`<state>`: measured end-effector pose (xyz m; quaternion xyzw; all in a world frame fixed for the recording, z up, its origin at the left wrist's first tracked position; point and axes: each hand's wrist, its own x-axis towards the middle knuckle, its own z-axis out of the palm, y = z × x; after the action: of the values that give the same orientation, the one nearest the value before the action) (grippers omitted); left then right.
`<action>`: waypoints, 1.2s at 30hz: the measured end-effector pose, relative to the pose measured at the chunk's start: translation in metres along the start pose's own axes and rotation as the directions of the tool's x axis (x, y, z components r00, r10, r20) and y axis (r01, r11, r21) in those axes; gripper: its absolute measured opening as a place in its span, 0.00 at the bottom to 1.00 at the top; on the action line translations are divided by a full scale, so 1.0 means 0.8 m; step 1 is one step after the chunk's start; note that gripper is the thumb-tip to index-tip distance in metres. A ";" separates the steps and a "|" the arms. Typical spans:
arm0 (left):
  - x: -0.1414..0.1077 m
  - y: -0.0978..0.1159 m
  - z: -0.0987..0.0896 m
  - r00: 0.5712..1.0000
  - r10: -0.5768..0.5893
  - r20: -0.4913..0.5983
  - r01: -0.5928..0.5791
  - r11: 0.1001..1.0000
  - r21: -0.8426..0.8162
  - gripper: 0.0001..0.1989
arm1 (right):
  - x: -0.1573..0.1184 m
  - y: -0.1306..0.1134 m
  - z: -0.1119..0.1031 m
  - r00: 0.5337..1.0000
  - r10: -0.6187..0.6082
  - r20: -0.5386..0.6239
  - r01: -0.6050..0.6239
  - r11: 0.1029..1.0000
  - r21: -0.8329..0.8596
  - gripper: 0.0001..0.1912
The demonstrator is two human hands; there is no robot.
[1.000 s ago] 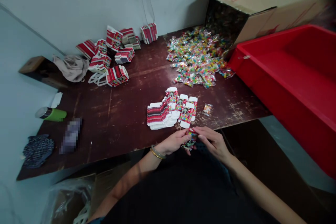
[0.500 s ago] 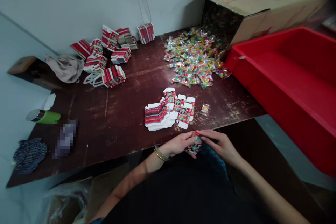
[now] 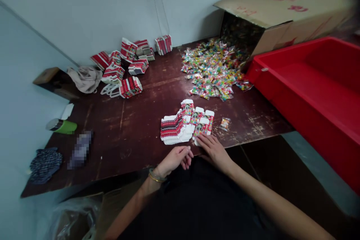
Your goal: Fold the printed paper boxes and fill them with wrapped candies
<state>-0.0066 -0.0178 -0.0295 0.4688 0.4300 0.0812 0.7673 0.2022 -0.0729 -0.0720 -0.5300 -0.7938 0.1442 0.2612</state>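
Observation:
My left hand [image 3: 179, 157] is just in front of the table edge, its fingers loosely curled and apart from the thumb, with nothing visible in them. A bracelet circles that wrist. My right hand [image 3: 215, 152] reaches over the table edge, its fingers stretched out and resting on the near end of a flat printed candy carton [image 3: 201, 125]; the thumb is partly hidden. Beside it lies a fanned stack of flat red-and-white cartons [image 3: 174, 129]. A small clear candy packet [image 3: 225, 123] lies to the right of the cartons.
A heap of candy packets [image 3: 213, 69] spills from a cardboard box [image 3: 281, 11]. The large red tub [image 3: 303, 82] stands on the right. Bundled cartons [image 3: 131, 87], a cloth [image 3: 86, 78] and a green cup [image 3: 67, 126] are at the left and back.
The printed carton that both hands held is out of them and no longer visible. My hands have separated: the right has moved forward onto a flat carton, the left slightly leftward.

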 end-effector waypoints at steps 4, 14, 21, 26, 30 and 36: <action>-0.007 -0.018 0.005 0.978 -0.090 0.187 0.133 0.964 -0.229 0.29 | -0.045 0.002 0.009 0.980 -0.104 -0.167 0.132 0.977 0.169 0.17; 0.021 0.004 0.051 0.955 0.146 0.260 0.018 0.844 -0.536 0.21 | -0.049 -0.044 -0.047 0.957 -0.146 -0.252 0.223 0.923 0.314 0.18; 0.008 0.010 0.060 0.993 0.111 0.030 -0.103 0.976 -0.194 0.15 | -0.009 -0.044 -0.054 0.968 0.044 -0.248 0.020 0.968 0.251 0.18; 0.007 0.006 0.061 0.995 0.057 0.085 -0.051 0.997 -0.061 0.16 | 0.007 -0.044 -0.059 0.980 0.188 -0.071 -0.133 0.873 0.469 0.08; 0.014 0.003 0.071 0.992 0.119 0.051 -0.120 0.992 0.022 0.20 | 0.008 -0.028 -0.078 0.965 0.095 0.242 -0.229 0.752 0.618 0.15; 0.001 -0.014 0.080 0.912 0.355 -0.207 -0.325 0.931 0.165 0.19 | -0.005 -0.017 -0.083 0.932 0.133 0.338 -0.341 0.640 0.688 0.14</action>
<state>0.0381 -0.0653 -0.0267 0.5716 0.4332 0.2406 0.6540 0.2306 -0.0854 -0.0113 -0.4562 -0.6172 0.5519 0.3263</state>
